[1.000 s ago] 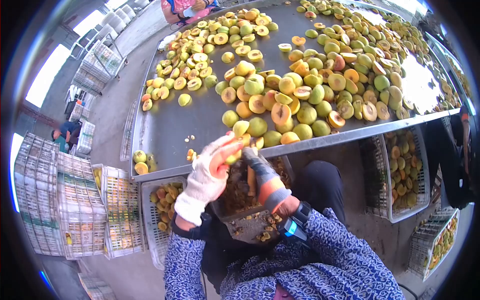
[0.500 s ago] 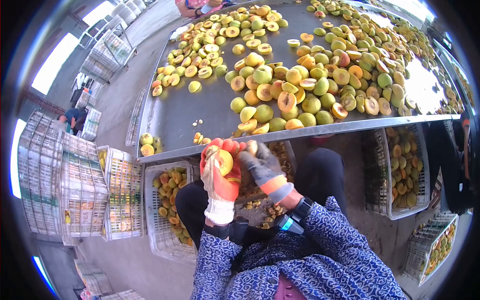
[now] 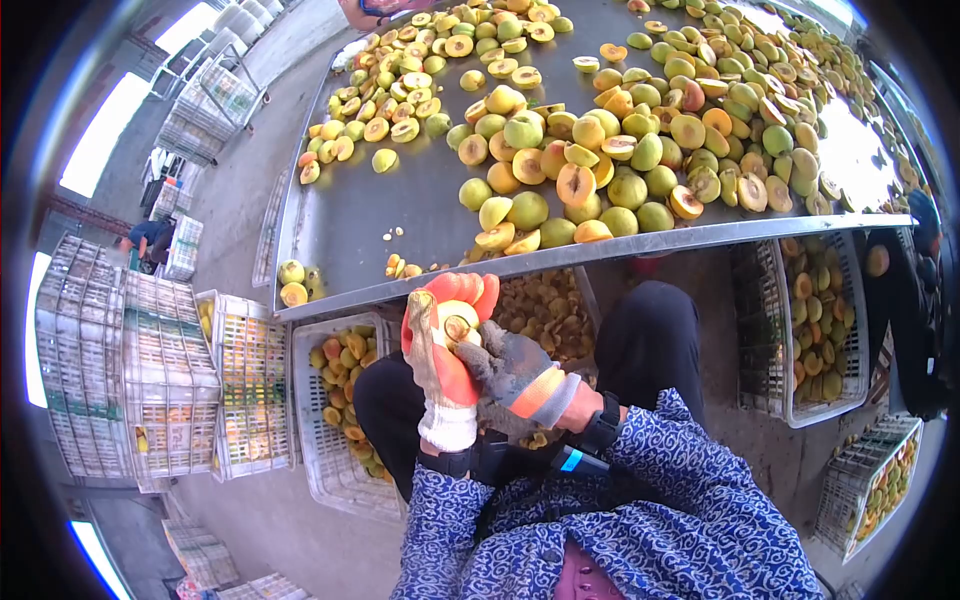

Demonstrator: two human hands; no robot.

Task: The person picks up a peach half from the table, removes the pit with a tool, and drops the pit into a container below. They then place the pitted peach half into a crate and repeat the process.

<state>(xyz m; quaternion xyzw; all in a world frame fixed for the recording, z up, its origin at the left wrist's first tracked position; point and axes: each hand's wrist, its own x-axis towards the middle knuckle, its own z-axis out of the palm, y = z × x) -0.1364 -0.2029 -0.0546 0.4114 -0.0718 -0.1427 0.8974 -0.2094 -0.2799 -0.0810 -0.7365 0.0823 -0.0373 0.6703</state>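
My left hand, in a red-orange and white glove with a worn brown patch on the thumb, is closed around a cut yellow peach half. The cut face with its darker hollow is turned up toward me. My right hand, in a dark grey glove with an orange band, is pressed up against that peach half. Its fingers are bent together at the cut face, and whatever they pinch is hidden. Both hands are just in front of the metal table's near edge, above my knees.
Halved and whole peaches are heaped across the metal table. Below it, a crate of peach halves stands left of my knees, another crate to the right. A container of small pieces sits between my legs. Stacked crates stand left.
My right hand has moved left and down from the table edge onto the peach half in my left hand. The small piece seen at its fingertips no longer shows.
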